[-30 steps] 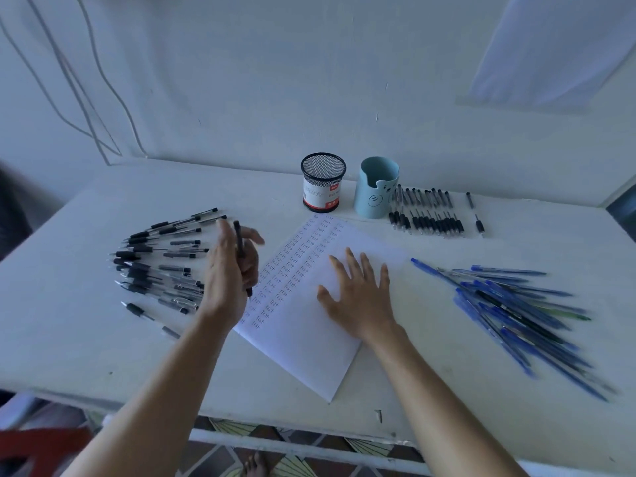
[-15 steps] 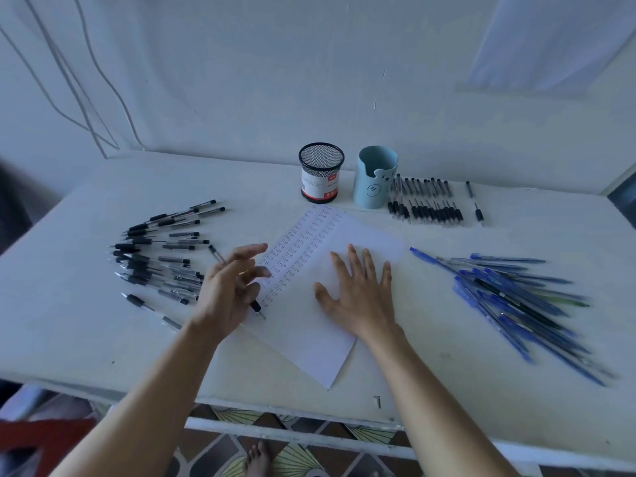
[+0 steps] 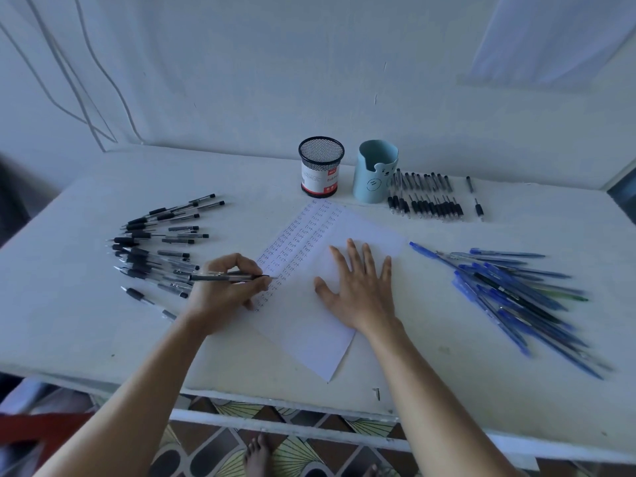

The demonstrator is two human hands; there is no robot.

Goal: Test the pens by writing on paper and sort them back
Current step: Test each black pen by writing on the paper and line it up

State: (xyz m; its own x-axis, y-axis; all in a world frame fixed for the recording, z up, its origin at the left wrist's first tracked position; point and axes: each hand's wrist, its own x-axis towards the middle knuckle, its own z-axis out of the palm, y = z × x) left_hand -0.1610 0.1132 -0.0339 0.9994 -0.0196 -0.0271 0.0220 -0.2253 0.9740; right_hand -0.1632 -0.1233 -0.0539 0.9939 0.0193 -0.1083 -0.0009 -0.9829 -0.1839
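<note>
Gripping a pen (image 3: 225,278) in the curled left hand (image 3: 223,297), tip touching the paper (image 3: 309,339) beside rows of written words. Pressing that paper flat with the right hand (image 3: 359,290), fingers straight and spread. With black pens (image 3: 155,249) fanned just left of the writing hand, blue pens (image 3: 516,294) heaped well right of the flat hand, a mesh cup (image 3: 320,166) and a blue cup (image 3: 375,173) beyond both.

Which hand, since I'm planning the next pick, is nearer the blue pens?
Right. The right hand rests flat on the paper, just left of the blue pens; the left hand holds a pen at the paper's opposite edge.
</note>
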